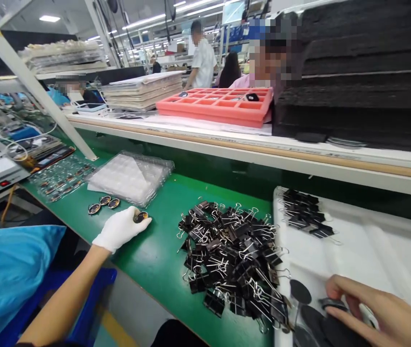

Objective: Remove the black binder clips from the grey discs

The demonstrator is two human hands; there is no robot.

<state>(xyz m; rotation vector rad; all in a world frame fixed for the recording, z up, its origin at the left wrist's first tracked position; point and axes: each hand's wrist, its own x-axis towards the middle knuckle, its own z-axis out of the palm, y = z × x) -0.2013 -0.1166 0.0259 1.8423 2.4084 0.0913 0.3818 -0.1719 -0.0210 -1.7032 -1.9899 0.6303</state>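
My left hand [121, 228], in a white glove, is closed on a small round part [140, 218] with a dark rim and orange-gold bits inside. It is just above the green bench top. Similar round parts [94, 208] lie together to its left. At the lower right, my bare right hand [382, 308] pinches a black round pad [333, 303] between thumb and fingers. Other black round pads [301, 292] lie beneath and beside it on a white tray [375, 255]. A big heap of black binder clips [230, 255] sits between my hands.
Clear plastic trays [133, 178] lie at the back left, near a sheet of small parts [60, 178]. More binder clips [304, 212] rest in the white tray. Overhead, a shelf [227, 137] carries a red compartment tray [212, 113] and black foam stacks [364, 72]. Several people are beyond.
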